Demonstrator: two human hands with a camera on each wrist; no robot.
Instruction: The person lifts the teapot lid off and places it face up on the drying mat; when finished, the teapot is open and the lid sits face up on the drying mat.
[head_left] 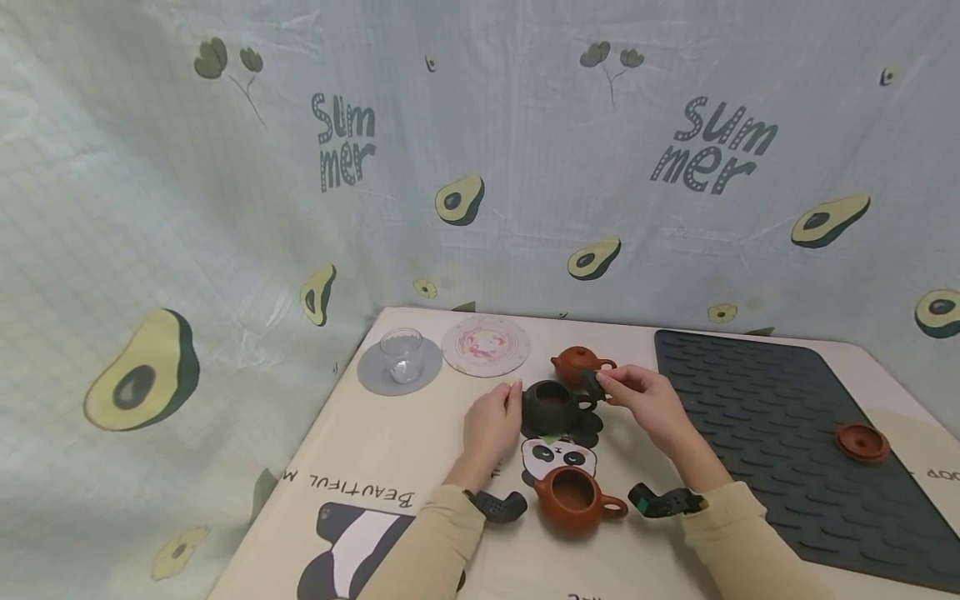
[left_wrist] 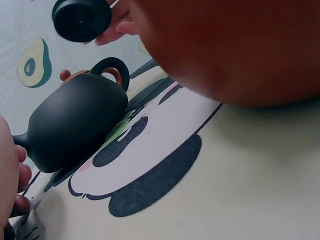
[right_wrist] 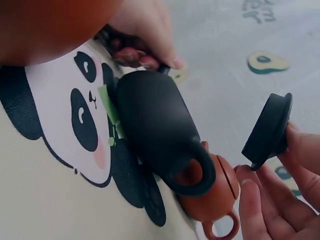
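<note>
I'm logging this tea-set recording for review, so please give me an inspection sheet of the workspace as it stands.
Surface: table under a cream panda-print cloth, with a dark ribbed mat on its right part.
Job's things: black teapot standing open on the panda print; its black lid lifted off.
Clutter: open brown teapot nearest the person, lidded brown teapot behind, brown lid on the mat, glass cup on a grey coaster, round pink-patterned coaster.
Grippers: left hand touches the black teapot's spout side; right hand pinches the black lid.
Cables: nothing seen.
Surroundings: avocado-print "Summer" backdrop.
</note>
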